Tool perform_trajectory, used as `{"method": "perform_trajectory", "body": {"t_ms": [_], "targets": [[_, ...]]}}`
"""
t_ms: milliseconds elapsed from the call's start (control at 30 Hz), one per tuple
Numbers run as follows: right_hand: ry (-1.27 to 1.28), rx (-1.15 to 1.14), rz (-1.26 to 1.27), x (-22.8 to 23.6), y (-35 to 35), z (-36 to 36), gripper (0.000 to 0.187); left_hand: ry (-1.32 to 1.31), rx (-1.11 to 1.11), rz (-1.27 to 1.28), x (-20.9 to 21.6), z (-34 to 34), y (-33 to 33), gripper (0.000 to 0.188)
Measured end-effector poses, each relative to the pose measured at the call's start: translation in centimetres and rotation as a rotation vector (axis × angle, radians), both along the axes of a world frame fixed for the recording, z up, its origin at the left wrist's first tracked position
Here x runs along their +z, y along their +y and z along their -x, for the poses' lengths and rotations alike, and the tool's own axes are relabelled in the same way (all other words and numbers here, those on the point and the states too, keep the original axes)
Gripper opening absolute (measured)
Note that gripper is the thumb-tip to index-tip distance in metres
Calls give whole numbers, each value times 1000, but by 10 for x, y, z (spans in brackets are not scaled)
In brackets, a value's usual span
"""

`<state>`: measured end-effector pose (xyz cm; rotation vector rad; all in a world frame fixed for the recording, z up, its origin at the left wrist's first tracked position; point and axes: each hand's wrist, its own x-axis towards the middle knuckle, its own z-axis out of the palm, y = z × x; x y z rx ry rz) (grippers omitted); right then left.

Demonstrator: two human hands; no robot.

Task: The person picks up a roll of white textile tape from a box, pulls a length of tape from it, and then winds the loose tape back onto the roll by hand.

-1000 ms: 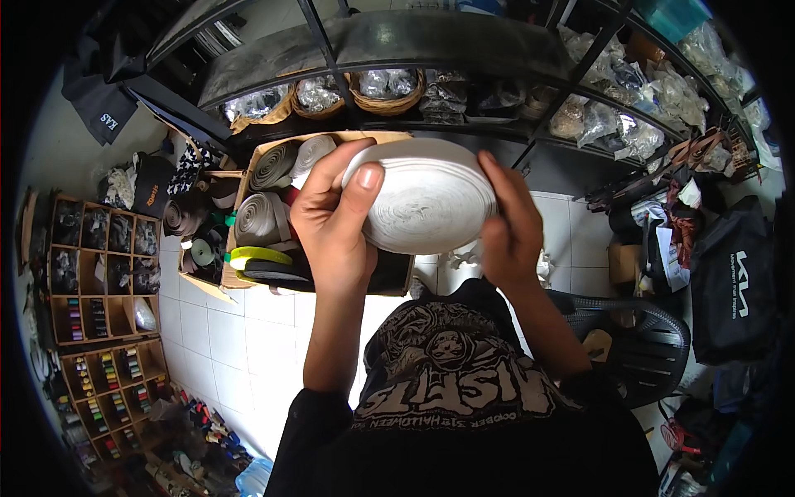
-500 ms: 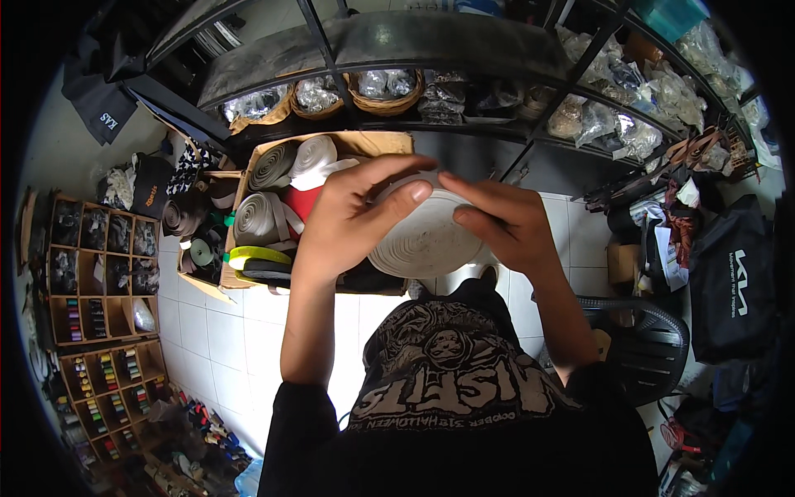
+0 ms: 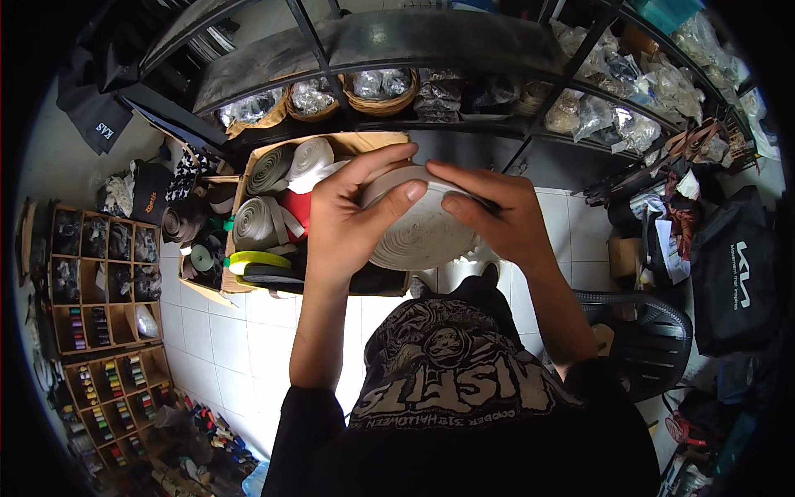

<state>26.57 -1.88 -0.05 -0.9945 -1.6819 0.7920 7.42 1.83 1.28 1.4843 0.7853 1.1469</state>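
A large off-white roll of webbing strap (image 3: 426,232), wound in a flat spiral, is held up in front of my body. My left hand (image 3: 352,211) grips its left side, thumb on the flat face and fingers behind the rim. On the opposite side my right hand (image 3: 493,207) is closed round the upper right edge, its fingertips near the strap's outer layer at the top. Behind my left hand stands a cardboard box (image 3: 364,142) with several rolls of strap in grey, white, red and neon yellow. Fingers behind the roll are partly hidden.
A black metal shelf (image 3: 447,41) with wicker baskets (image 3: 381,91) and plastic-bagged goods runs across the far side. Wooden cubbyholes (image 3: 108,331) with thread spools stand at left. A black chair (image 3: 654,340) and a black bag (image 3: 733,282) are at right.
The roll has tipped slightly, so more of its outer strap edge shows at the top. My left hand has shifted a little to the right; both hands keep their hold.
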Motion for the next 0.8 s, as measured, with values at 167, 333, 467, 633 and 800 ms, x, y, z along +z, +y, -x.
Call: {"method": "perform_trajectory", "body": {"t_ms": [167,333,467,633,800], "targets": [[-27,-11,-41,-2,2,5,37,-8,-19,-2,-1,4,1,31],[-86,-72,-125,-5,3,12,39,-92,63,55,-2,2,0,30],[-43,-110,-59,-10,0,17,50,-197,151,135,-6,6,10,30],[9,-96,86,-27,-5,28,65,-596,433,211,-6,2,25,41],[275,-87,288,-30,-4,56,74,-687,504,199,-11,-24,15,44]]}}
